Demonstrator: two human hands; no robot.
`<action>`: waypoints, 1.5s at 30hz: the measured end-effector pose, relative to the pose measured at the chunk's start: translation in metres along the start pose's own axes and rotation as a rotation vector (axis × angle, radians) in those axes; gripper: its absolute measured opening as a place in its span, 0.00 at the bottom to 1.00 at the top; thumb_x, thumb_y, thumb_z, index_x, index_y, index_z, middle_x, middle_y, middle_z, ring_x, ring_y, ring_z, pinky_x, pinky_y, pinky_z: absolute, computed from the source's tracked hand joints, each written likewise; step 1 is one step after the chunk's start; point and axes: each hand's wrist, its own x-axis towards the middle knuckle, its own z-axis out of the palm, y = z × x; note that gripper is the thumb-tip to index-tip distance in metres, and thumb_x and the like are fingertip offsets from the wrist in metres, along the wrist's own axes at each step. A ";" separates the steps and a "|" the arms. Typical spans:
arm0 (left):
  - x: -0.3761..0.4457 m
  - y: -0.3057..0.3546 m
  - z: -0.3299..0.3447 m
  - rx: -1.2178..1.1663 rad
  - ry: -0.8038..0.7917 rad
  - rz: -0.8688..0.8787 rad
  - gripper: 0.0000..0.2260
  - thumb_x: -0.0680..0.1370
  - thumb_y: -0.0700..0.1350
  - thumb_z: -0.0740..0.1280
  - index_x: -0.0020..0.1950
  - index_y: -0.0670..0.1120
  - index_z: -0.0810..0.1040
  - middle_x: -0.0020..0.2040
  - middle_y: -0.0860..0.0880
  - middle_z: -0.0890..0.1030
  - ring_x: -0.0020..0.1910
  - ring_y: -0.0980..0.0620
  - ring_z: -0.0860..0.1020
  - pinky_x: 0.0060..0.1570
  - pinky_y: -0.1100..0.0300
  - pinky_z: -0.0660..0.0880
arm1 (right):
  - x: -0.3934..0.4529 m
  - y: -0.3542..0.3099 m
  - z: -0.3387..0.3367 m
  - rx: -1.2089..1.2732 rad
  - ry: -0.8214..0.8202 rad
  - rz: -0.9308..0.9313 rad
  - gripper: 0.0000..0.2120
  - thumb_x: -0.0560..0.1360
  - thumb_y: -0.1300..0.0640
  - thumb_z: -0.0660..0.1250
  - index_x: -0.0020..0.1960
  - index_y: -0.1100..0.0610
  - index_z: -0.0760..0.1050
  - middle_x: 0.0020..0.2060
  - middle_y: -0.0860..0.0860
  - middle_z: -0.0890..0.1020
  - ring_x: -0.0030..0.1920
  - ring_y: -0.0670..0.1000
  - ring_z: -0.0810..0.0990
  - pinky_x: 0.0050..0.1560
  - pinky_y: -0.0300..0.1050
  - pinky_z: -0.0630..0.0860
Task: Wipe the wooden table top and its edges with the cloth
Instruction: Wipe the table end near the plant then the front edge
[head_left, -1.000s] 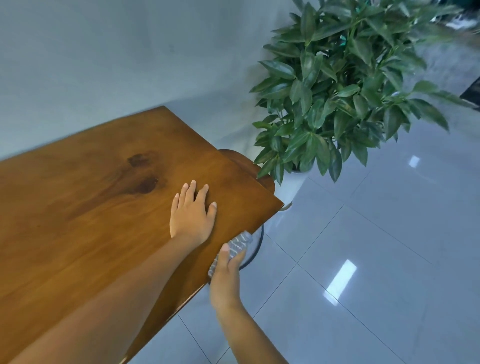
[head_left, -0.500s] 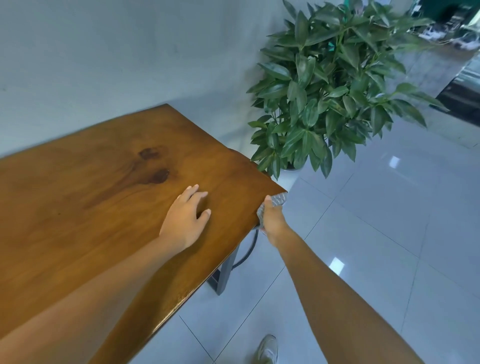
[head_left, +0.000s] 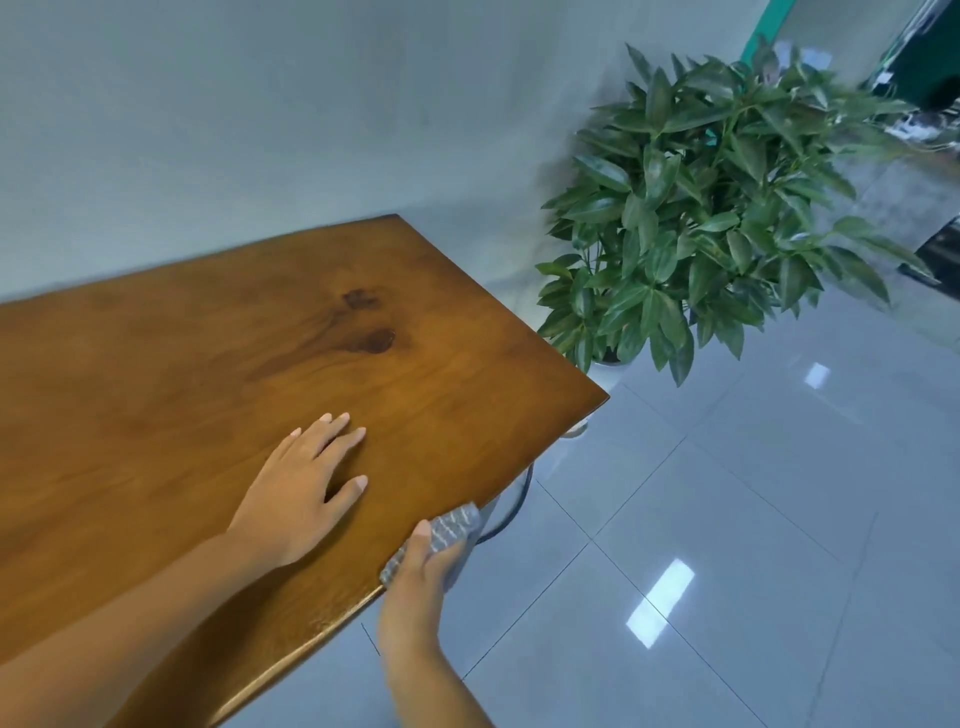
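The cloth (head_left: 451, 527) was at the corner half a second ago; your right hand (head_left: 415, 582), gripping it, slid it back along the near edge of the wooden table (head_left: 208, 374). Your left hand (head_left: 304, 486) stayed flat, fingers relaxed. The edge wiping was probably continuing.

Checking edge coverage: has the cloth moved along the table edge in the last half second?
Yes. The cloth slid from the table corner back along the near edge.

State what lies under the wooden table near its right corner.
Below the wooden table a dark curved frame piece and grey floor tiles show. The top covers the rest of the support.
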 end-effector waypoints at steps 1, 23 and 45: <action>-0.006 -0.005 -0.001 0.038 -0.008 -0.007 0.34 0.80 0.71 0.46 0.82 0.56 0.60 0.83 0.54 0.57 0.82 0.55 0.51 0.80 0.54 0.48 | -0.004 0.002 0.000 0.000 -0.022 -0.023 0.25 0.85 0.45 0.51 0.79 0.42 0.45 0.69 0.46 0.68 0.64 0.48 0.74 0.65 0.48 0.77; -0.037 -0.008 0.007 0.213 -0.007 -0.102 0.33 0.78 0.67 0.31 0.83 0.59 0.44 0.83 0.58 0.42 0.81 0.59 0.37 0.79 0.57 0.38 | 0.054 -0.042 -0.035 -0.010 0.033 0.002 0.32 0.85 0.42 0.53 0.82 0.53 0.44 0.72 0.53 0.69 0.69 0.56 0.71 0.69 0.50 0.68; -0.034 -0.011 0.001 0.113 0.000 -0.091 0.31 0.81 0.65 0.40 0.84 0.57 0.51 0.84 0.55 0.49 0.83 0.55 0.45 0.80 0.53 0.43 | 0.065 -0.041 -0.039 -0.219 -0.024 0.096 0.33 0.83 0.35 0.49 0.83 0.51 0.51 0.79 0.55 0.64 0.77 0.58 0.65 0.78 0.57 0.61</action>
